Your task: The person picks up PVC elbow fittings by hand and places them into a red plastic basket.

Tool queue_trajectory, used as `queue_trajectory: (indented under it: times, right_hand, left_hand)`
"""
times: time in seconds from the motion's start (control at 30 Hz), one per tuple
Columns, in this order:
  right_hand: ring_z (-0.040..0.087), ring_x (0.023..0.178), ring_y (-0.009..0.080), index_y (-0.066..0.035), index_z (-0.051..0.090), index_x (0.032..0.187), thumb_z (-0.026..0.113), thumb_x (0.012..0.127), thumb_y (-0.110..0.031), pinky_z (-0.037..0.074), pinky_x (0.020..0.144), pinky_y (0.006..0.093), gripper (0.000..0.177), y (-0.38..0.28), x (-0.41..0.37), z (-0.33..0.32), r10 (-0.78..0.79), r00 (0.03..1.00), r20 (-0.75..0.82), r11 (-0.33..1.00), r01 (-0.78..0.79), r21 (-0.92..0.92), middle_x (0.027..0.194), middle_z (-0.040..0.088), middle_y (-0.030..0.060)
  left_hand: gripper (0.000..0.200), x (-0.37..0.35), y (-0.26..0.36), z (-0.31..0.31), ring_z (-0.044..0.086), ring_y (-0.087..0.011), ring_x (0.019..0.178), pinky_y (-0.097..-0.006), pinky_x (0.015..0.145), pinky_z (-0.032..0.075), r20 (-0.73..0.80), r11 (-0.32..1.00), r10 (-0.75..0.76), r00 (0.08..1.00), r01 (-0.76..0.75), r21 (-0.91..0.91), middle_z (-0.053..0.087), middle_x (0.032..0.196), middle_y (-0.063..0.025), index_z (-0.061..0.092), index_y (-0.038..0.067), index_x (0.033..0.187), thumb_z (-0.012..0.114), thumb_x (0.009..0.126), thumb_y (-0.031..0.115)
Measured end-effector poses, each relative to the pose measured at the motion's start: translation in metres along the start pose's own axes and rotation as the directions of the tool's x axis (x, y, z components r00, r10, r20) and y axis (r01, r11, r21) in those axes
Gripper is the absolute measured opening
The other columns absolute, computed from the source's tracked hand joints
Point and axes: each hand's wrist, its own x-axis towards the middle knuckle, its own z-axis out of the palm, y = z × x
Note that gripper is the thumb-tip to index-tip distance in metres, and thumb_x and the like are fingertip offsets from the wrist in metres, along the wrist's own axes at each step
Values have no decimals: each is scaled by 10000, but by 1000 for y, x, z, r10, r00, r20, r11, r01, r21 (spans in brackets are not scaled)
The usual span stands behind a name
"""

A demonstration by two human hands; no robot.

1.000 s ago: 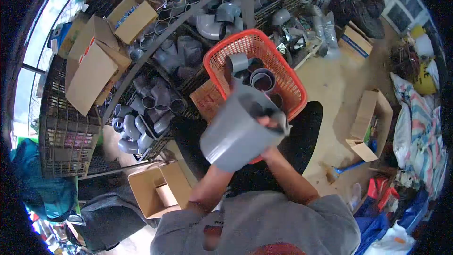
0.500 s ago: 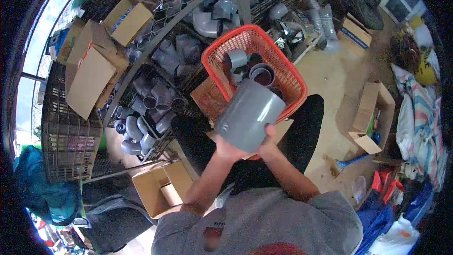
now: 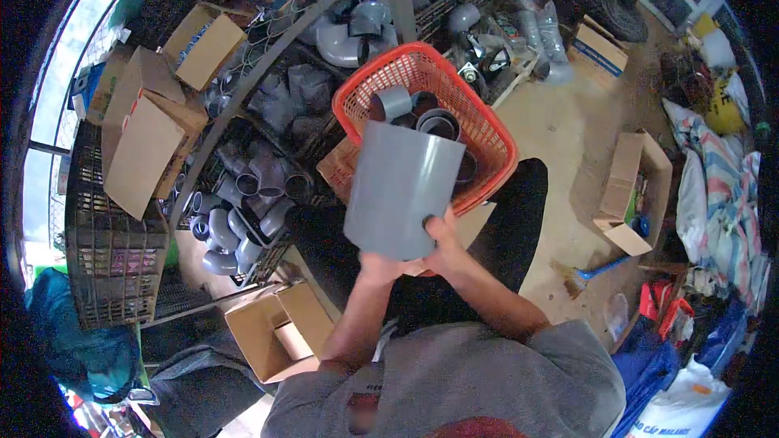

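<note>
A large grey pipe fitting [image 3: 406, 186] is held up in front of the body, over the near side of a red plastic basket [image 3: 507, 142]. My left hand [image 3: 381, 266] grips its lower left edge, with most of the fingers hidden beneath it. At its lower right, my right hand [image 3: 442, 247] holds on, the thumb pressed near a small dark round spot on the side. Behind the fitting, several smaller grey fittings [image 3: 393, 102] lie in the basket, partly hidden.
Black crates of grey elbows [image 3: 219, 229] stand to the left. An open cardboard box [image 3: 304, 308] is at the lower left, another [image 3: 621, 178] at the right. A blue-handled brush [image 3: 604, 268] lies on the floor at the right.
The large fitting has turned more upright and shifted slightly left, with both hands still on it. The whole view has moved a little, so the basket appears further left.
</note>
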Motion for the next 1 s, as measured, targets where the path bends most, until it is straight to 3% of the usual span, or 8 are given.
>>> queue_trajectory:
  times: [0.07,0.47,0.63,0.7,0.73,0.77,0.8,1.0]
  right_hand:
    - [430,1389,253,-36,235,1552,747,772,-186,349,1161,450,945,38,4,-31,-7,979,204,979,-35,202,1479,453,115]
    - [503,1305,258,-32,262,1535,795,788,-280,382,1108,414,950,-15,8,29,-181,978,100,929,204,-309,1401,513,121]
    - [553,1251,265,-95,353,1497,862,727,-429,487,1044,463,981,9,36,-32,59,962,268,969,-120,217,1379,534,107]
    - [560,1246,279,-105,352,1505,856,738,-455,492,1041,462,983,34,47,-62,31,946,322,941,-136,309,1402,521,103]
    - [567,1240,293,-115,351,1513,850,748,-482,497,1038,461,984,40,50,-69,3,929,370,903,-161,398,1425,508,99]
    - [554,1267,289,-138,313,1544,846,752,-508,493,1043,453,1024,40,57,-72,81,977,198,966,-126,227,1470,473,86]
    - [554,1267,289,-138,313,1544,846,752,-508,493,1043,453,1024,32,54,-63,80,977,196,965,-126,230,1470,473,86]
    - [513,1289,260,-99,311,1528,746,865,-356,467,1047,427,833,11,27,-49,-59,971,234,989,26,143,1437,490,95]
  left_hand:
    - [573,3,10,7,449,-338,1379,-431,1138,381,100,716,138,985,-29,-698,435,1516,-157,386,47,1507,505,1028,338]
    - [631,8,15,4,472,-326,1368,-442,1137,392,218,780,122,968,43,-625,469,1496,-134,376,55,1517,520,1008,400]
    - [653,6,18,6,480,-321,1364,-445,1136,396,253,786,138,958,50,-617,481,1488,-126,372,58,1521,525,1001,423]
    - [612,1,21,12,481,-313,1359,-465,1121,413,137,452,271,953,-252,856,460,1514,-125,363,58,1527,374,1050,441]
    - [612,3,21,9,481,-313,1359,-465,1121,413,140,449,275,951,-256,856,460,1514,-125,363,58,1527,374,1050,441]
    - [588,6,20,2,490,-309,1349,-459,1108,425,21,970,211,977,-212,116,474,1498,-132,378,57,1516,420,1046,409]
    - [567,7,18,-3,499,-306,1340,-454,1095,438,6,684,72,997,-45,-728,487,1483,-139,393,57,1505,466,1042,376]
    - [548,12,-47,-17,503,-303,1339,-437,1087,444,2,936,21,1000,-19,-353,498,1471,-145,421,54,1481,549,1014,312]
